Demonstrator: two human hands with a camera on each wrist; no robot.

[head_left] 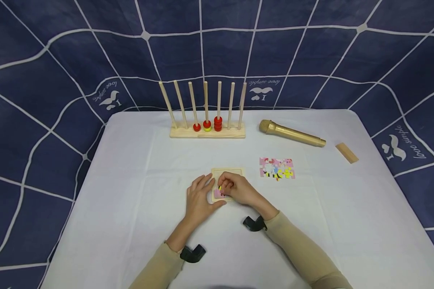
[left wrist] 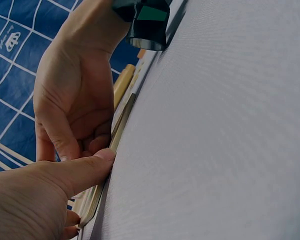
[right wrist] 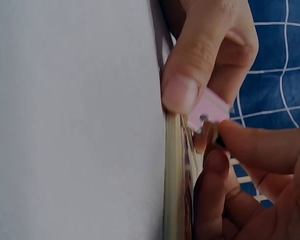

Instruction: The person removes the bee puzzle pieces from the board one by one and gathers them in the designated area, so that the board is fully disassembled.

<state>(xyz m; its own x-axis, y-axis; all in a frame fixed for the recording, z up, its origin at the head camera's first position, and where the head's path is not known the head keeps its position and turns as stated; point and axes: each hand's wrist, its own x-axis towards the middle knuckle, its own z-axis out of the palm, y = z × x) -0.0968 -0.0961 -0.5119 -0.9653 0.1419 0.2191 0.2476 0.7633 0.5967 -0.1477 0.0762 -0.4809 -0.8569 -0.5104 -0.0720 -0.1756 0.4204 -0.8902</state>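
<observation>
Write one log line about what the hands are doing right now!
left hand: steadies puzzle tray | right hand: pinches pink puzzle piece over tray | loose pieces: right of tray

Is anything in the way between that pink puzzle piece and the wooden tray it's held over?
Nothing visible. The right hand pinches the pink piece right over the tray, while the left hand steadies the tray's edge.

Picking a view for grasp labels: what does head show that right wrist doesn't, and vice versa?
Head only: peg rack, microphone, wood block, loose puzzle pieces, both forearms. Right wrist only: close-up of the right hand pinching a pink piece at the tray edge. Both: left hand touching the tray, white table.
</observation>
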